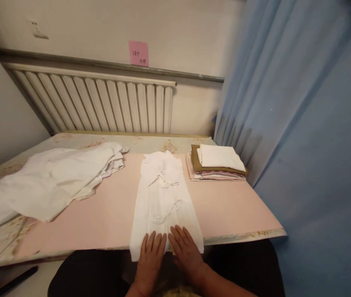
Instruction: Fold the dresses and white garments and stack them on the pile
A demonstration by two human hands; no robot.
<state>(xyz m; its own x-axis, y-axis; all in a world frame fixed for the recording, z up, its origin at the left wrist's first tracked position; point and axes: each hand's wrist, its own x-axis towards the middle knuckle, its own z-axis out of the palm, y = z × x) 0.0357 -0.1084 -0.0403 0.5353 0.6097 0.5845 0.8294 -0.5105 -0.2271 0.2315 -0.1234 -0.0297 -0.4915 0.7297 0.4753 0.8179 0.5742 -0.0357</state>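
Note:
A white garment (163, 198) with thin ties lies lengthwise on the pink mat, its sides folded inward into a long strip. Its near end hangs a little past the table's front edge. My left hand (152, 255) rests flat on the near left part of the cloth, fingers stretched forward. Beside it, my right hand (186, 249) also lies flat on the near right part, its fingers extended. The hands are close together, and neither grips the fabric.
Left on the table lies a heap of white cloth (61, 177). A stack of folded fabrics (220, 159) stands at the back right of the pink mat (231, 206). Behind are a radiator (101, 101) and a pink note (139, 53). A blue curtain (311, 136) borders the right side.

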